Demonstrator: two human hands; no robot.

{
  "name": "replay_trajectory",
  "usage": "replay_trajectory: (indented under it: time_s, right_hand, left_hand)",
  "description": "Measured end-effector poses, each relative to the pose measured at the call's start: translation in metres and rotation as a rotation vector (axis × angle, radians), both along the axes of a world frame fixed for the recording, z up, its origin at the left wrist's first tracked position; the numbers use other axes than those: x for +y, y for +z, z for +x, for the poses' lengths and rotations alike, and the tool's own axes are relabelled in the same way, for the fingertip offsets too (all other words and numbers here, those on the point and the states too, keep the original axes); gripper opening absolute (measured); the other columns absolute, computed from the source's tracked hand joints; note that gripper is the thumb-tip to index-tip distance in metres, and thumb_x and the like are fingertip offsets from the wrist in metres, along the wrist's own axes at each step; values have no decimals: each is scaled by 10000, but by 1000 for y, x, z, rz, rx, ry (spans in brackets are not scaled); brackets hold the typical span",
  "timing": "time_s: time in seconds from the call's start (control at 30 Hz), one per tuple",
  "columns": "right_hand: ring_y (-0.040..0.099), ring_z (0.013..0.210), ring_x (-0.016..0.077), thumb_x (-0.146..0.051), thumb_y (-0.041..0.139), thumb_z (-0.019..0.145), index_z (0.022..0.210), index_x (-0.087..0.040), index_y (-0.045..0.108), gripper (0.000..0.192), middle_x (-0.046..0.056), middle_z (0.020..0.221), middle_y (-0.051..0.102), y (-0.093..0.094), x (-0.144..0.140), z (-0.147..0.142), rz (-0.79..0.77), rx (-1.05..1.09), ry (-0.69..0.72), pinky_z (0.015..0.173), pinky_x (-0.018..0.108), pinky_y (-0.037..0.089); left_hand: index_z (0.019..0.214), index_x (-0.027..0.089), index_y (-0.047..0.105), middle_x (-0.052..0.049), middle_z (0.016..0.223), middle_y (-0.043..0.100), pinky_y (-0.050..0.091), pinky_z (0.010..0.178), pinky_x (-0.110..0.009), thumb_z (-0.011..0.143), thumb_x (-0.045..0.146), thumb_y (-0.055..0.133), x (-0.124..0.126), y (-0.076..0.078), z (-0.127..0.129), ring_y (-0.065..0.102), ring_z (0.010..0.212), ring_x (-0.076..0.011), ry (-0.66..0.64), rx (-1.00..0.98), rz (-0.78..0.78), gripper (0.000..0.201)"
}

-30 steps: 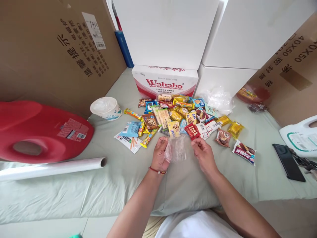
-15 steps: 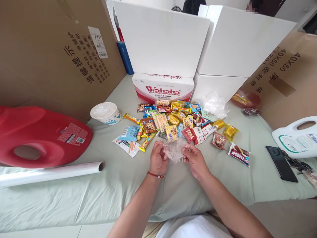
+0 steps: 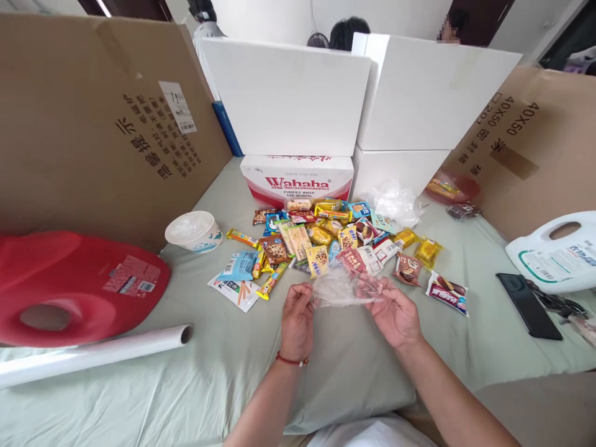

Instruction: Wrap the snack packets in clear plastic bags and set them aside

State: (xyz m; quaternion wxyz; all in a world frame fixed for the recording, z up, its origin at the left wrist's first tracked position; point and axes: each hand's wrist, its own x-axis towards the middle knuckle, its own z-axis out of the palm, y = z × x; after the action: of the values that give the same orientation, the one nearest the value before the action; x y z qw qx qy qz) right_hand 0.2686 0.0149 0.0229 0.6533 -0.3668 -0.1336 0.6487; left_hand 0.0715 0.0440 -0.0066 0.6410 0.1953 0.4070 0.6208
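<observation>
On a pale green bed sheet [image 3: 139, 385] walled in by cardboard and white boxes, a clear plastic bag [image 3: 342, 290] is pinched at either edge by the left hand [image 3: 298, 320] and right hand [image 3: 395, 313], each grip closed on it, apparently to stretch it flat just near the snack packets [image 3: 326, 239]
</observation>
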Motion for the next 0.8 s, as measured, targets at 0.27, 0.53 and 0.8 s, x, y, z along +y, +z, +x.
replay_trajectory:
  time_s: [0.27, 0.53, 0.8]
  right_hand:
    - [698, 1099, 299, -243, 665, 664, 622, -236, 581, 95, 74, 1101, 768, 2, -3, 22, 2, -4, 14, 1010, 521, 537]
    - [670, 1173, 321, -292, 677, 657, 606, -245, 594, 109, 71, 1093, 764, -2, -12, 11, -34, -117, 94, 1027, 532, 525]
    - [672, 800, 170, -270, 855, 669, 794, -224, 696, 207, 31, 918, 734, -12, -13, 26, -217, -164, 62, 799, 338, 599]
  left_hand:
    - [831, 215, 573, -31, 1050, 660, 559, 774, -316, 689, 396, 903, -24, 4, -13, 632, 1026, -203, -75, -57, -85, 402]
    - [997, 209, 732, -58, 1051, 712, 515, 876, -290, 693, 359, 902, -29, 11, -1, 634, 1020, -204, -160, 214, 60, 379]
    - [784, 184, 708, 33, 686, 610, 443, 601, -220, 644, 464, 922, -23, 8, -11, 520, 605, -90, -112, 178, 2, 379]
